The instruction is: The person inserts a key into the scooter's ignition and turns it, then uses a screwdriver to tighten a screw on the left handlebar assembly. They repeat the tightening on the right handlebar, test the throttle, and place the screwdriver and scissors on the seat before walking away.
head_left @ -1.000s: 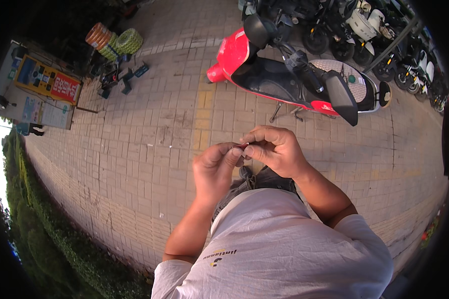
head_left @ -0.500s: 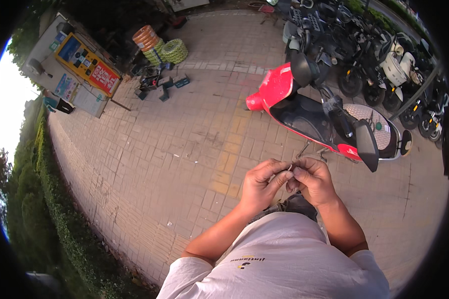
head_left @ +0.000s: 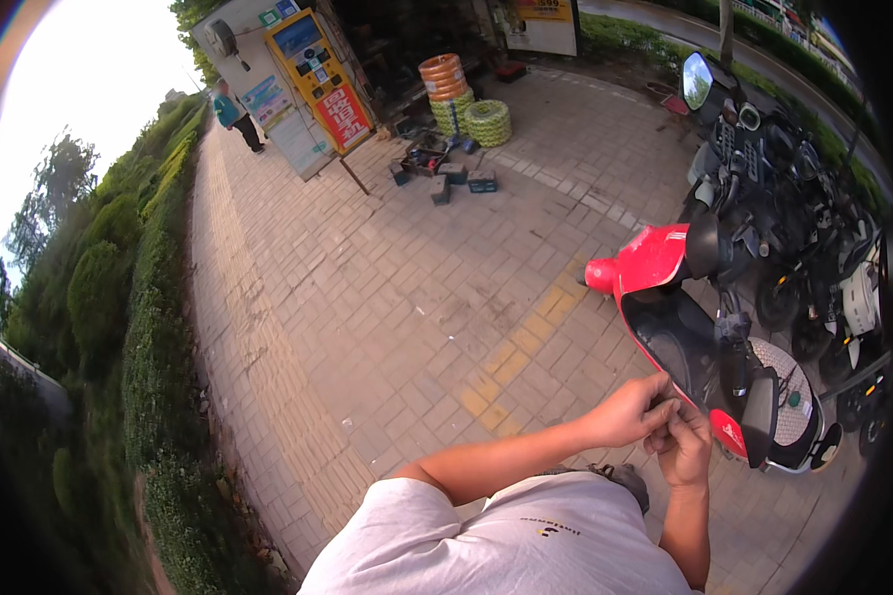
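My left hand (head_left: pixel 627 413) and my right hand (head_left: pixel 687 446) meet fingertip to fingertip in front of my body, above the paving. Both are closed, thumbs and fingers pinched together. Whatever lies between the fingertips is too small or too well covered to name. Just beyond the hands stands a red scooter (head_left: pixel 655 256) with a black footboard and a pale patterned seat (head_left: pixel 786 380). One of its mirrors (head_left: pixel 761 416) is close to my right hand, though I see no contact.
Parked two-wheelers (head_left: pixel 804 288) crowd the right side. Stacked coiled tyres or hoses (head_left: pixel 488 123) and dark boxes (head_left: pixel 482 181) lie ahead by a yellow vending cabinet (head_left: pixel 318 74). A hedge (head_left: pixel 154 397) borders the left. A person (head_left: pixel 230 112) stands at the far left.
The view has swung to the left, so the scooter and cabinet sit further right. Both hands have shifted right in the picture, still pinched together. A small pale bit between the fingertips is now hidden.
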Demonstrator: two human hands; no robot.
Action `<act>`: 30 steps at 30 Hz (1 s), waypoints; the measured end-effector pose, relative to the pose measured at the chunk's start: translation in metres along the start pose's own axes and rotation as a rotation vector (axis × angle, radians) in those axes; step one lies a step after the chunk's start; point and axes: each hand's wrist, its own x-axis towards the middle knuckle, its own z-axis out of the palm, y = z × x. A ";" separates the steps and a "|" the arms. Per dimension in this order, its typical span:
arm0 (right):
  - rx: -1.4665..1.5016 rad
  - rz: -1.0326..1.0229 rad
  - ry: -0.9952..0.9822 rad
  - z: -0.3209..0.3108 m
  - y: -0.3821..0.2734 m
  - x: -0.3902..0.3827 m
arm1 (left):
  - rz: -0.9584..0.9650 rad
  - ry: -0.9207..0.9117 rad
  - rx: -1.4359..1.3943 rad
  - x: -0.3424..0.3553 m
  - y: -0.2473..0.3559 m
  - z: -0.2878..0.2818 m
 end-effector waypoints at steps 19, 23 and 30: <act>-0.693 -0.221 -0.127 -0.166 -0.025 -0.031 | -0.035 0.624 0.682 0.040 -0.080 0.166; -0.805 -0.208 -0.338 -0.187 -0.023 -0.037 | -0.436 0.446 0.318 0.023 -0.084 0.161; -0.323 0.140 -0.785 -0.182 -0.046 -0.051 | -0.471 -0.018 -0.068 -0.003 -0.049 0.137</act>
